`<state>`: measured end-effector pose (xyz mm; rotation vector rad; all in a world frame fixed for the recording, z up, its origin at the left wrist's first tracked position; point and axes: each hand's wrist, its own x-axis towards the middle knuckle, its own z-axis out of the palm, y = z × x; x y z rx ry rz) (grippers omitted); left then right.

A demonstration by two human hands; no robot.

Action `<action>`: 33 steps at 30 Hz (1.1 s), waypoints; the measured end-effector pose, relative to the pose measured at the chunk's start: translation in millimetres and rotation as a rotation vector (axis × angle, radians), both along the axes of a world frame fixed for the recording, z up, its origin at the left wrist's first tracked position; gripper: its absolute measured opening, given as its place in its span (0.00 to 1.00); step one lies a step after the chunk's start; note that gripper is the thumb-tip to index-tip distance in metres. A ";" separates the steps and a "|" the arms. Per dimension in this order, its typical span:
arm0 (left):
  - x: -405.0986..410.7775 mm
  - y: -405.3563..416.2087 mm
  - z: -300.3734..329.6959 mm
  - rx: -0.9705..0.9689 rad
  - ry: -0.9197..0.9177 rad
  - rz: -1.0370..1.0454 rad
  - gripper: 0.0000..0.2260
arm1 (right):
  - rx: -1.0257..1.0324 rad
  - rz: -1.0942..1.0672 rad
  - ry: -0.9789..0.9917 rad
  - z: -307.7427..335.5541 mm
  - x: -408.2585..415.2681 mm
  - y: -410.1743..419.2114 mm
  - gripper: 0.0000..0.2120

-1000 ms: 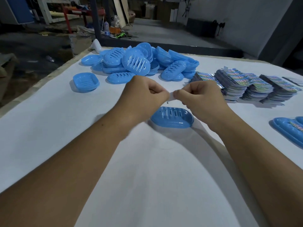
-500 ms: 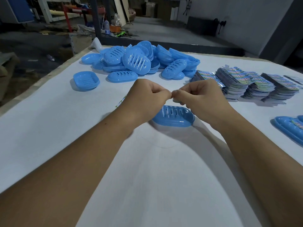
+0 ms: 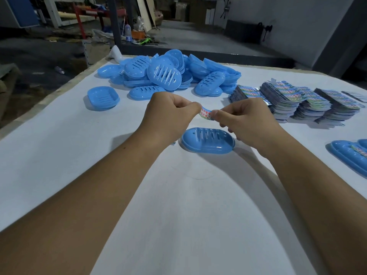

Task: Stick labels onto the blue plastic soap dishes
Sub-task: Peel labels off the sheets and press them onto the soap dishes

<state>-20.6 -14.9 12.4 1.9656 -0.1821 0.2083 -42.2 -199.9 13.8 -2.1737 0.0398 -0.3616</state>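
Dim workshop clutter fills the background beyond a table (image 3: 59, 155) covered in white sheeting: a dark post, leaning boards, a red frame and a plastic bottle (image 3: 128, 33) on the floor past the far edge.

One blue soap dish (image 3: 208, 140) lies upside down at the middle of the table, slotted base up, and serves as the landmark. Just above it both hands meet over a small label (image 3: 205, 113) with red and blue print. The left hand (image 3: 170, 116) has its fingers curled, thumb and forefinger pinching the label's left end. The right hand (image 3: 246, 120) is likewise curled, pinching the right end between thumb and fingertip. The label hangs in the air, clear of the dish; whether its backing is on or off cannot be told.

Beyond the dish, toward the far edge, sits a heap of dishes (image 3: 168, 74), some base up, some nested. A single dish (image 3: 103, 97) stands open side up, far-left of the landmark and apart from the heap. To the far-right of the landmark lie fanned label stacks (image 3: 297, 102), printed in blue and green, reaching almost to the table's right edge. Right of the landmark, at the frame's edge, are labelled dishes (image 3: 349, 153), a colourful sticker showing on one. A scrap of printed paper peeks out beneath the left wrist, just left of the landmark.
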 end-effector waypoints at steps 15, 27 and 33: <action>-0.7 -4.8 -11.2 0.122 0.024 0.024 0.12 | 0.053 -0.055 0.200 10.2 -5.8 -9.0 0.15; 1.8 -8.1 -13.6 0.308 0.022 -0.017 0.13 | -0.153 -0.073 0.285 8.1 -7.2 -9.3 0.27; 2.6 -8.4 -14.2 0.357 0.020 -0.033 0.13 | -0.195 -0.058 0.268 6.5 -6.7 -7.7 0.22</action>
